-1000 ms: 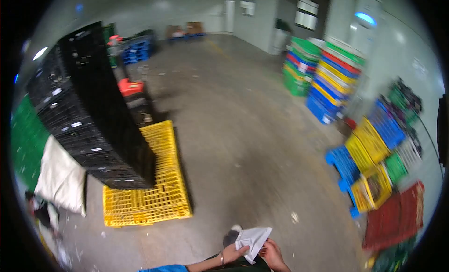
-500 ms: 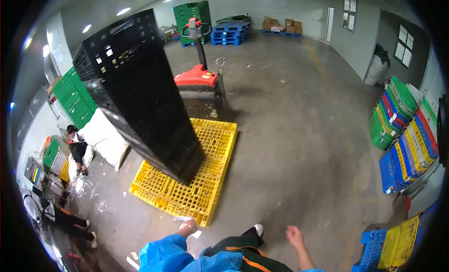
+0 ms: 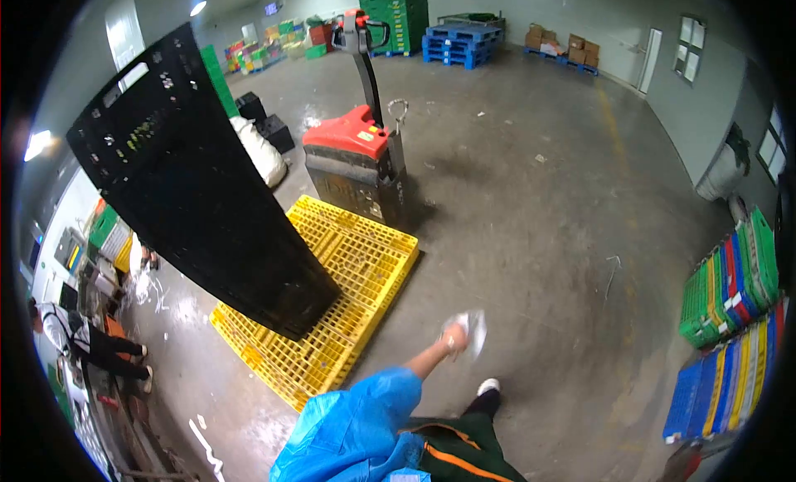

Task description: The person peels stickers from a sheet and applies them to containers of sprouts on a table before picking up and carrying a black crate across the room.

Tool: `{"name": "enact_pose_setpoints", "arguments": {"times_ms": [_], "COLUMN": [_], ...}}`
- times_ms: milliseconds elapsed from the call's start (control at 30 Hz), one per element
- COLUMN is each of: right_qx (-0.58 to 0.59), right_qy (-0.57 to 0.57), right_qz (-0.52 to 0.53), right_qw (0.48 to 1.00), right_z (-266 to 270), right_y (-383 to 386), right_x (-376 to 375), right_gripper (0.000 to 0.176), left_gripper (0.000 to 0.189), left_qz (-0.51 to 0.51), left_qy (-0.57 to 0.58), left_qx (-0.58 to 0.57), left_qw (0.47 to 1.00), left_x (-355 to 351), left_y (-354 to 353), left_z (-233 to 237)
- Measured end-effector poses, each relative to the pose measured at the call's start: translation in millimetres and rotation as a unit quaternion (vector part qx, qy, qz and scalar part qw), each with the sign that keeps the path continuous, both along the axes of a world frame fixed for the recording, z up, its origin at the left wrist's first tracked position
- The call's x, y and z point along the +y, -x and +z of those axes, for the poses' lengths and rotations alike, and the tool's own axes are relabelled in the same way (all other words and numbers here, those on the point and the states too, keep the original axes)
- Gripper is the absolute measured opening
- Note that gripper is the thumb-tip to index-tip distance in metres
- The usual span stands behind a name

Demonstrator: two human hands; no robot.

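My left hand (image 3: 454,337) reaches forward over the bare floor, its fingers closed on a thin, pale, partly see-through sheet (image 3: 477,333). Motion blurs the sheet, and I cannot tell whether it is plastic or paper. My right hand is out of view. To the left of my outstretched arm lies a yellow plastic pallet (image 3: 375,271). A tall stack of black crates (image 3: 207,192) stands on it and appears tilted in this view.
Beyond the pallet is a red pallet jack (image 3: 352,138). Crates in several colours (image 3: 730,275) are piled at the right. A person (image 3: 91,341) stands at the left by a bench. Blue pallets (image 3: 464,47) sit at the back, and white strips (image 3: 206,449) litter the floor.
My left hand has swung forward and to the right with the pale sheet. My right hand has left the view. The camera has turned, and the black stack sits further left.
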State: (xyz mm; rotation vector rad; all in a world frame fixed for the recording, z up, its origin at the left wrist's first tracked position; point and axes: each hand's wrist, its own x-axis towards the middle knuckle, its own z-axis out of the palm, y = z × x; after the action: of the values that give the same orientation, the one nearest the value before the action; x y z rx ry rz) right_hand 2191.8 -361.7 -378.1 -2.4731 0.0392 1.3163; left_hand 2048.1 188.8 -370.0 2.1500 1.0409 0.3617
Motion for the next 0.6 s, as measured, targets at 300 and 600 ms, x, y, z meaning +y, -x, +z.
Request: {"name": "enact_pose_setpoints", "arguments": {"times_ms": [300,600], "right_qx": [0.212,0.138], "right_qy": [-0.539,-0.626], "right_qz": [0.319,0.505], "right_qw": [0.750,0.578], "right_z": [345.4,327.1], "right_y": [-146.3,-167.1], "right_x": [485.6,724.7], "right_gripper": [0.021,0.076], "left_gripper": [0.033,0.032], "left_qz": [0.276,0.387], "left_qy": [0.321,0.268], "left_qx": [-0.633,-0.735], "left_qw": [0.648,0.487], "left_x": [293.7,545.5], "left_y": [-220.1,-256.9], "left_z": [352.9,336.8]}}
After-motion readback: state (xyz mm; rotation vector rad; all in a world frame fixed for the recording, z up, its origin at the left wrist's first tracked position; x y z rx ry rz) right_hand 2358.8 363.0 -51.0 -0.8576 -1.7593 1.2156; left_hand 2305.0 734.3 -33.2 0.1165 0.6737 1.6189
